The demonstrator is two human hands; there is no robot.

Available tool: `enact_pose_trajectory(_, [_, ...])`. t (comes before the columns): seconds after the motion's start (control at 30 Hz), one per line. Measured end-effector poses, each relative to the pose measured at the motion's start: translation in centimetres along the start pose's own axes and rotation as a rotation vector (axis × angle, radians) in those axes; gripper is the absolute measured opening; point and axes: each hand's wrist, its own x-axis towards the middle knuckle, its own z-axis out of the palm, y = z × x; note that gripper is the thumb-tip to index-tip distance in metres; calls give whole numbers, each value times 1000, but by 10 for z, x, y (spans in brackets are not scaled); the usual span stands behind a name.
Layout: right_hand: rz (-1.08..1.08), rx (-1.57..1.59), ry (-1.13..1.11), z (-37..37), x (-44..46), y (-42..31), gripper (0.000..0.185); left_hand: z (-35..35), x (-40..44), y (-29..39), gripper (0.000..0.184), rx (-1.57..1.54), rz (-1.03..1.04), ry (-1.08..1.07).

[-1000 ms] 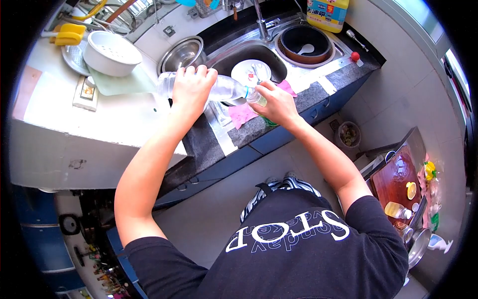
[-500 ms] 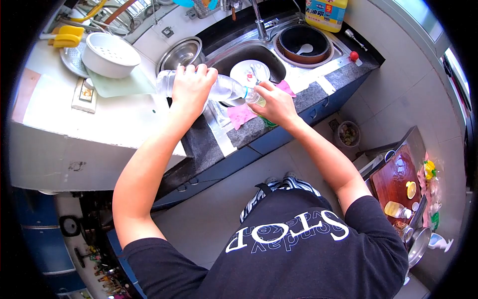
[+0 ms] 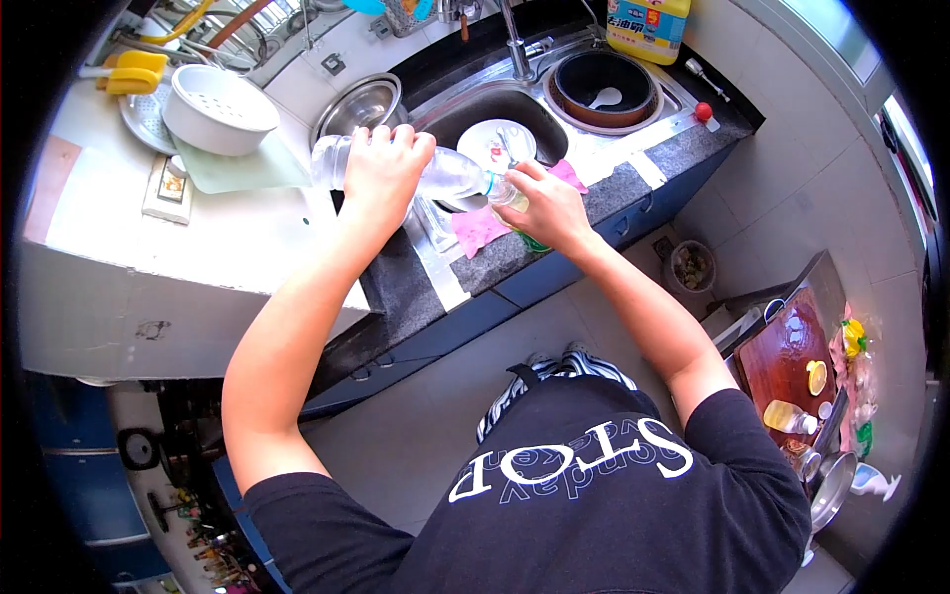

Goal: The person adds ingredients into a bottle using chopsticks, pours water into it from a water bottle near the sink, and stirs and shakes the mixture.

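My left hand (image 3: 383, 176) is wrapped round a large clear plastic bottle (image 3: 450, 175), tilted nearly level with its neck lower and to the right. The bottle's blue-ringed mouth meets a small clear container (image 3: 506, 190) that my right hand (image 3: 554, 210) grips. Fingers hide much of that container, and I cannot tell whether liquid is flowing. Both hands are above the front edge of the sink (image 3: 477, 107). Behind the container, a white plate (image 3: 473, 145) lies in the basin. A pink cloth (image 3: 479, 230) lies on the counter edge below the bottle's mouth.
A dark pan (image 3: 574, 84) with a white spoon sits right of the basin, near a yellow detergent jug (image 3: 648, 25). Metal bowls (image 3: 361, 104) stand left of the faucet (image 3: 516, 49). At right, a cutting board (image 3: 782, 346) bears a lemon half (image 3: 816, 377).
My left hand has shifted very slightly to the right along the bottle. The bottle and my right hand look almost unmoved.
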Motion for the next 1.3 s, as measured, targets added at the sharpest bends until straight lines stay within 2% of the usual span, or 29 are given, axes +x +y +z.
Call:
enact_pose_trajectory(1.07, [8,1,20,-3,-1,4,41,-8,11,4,29,34,7,-82])
enact_pose_trajectory(1.17, [31,1,-1,-6,-2,3,43,-2,2,5,31,-18,-18,-44])
enact_pose_trajectory(1.23, [54,1,-13,-9,-2,3,45,4,-7,7,38,-103,-77,-45])
enact_pose_trajectory(1.3, [61,-2,-16,-10,-3,5,45,6,-16,14,32,-133,-112,-24])
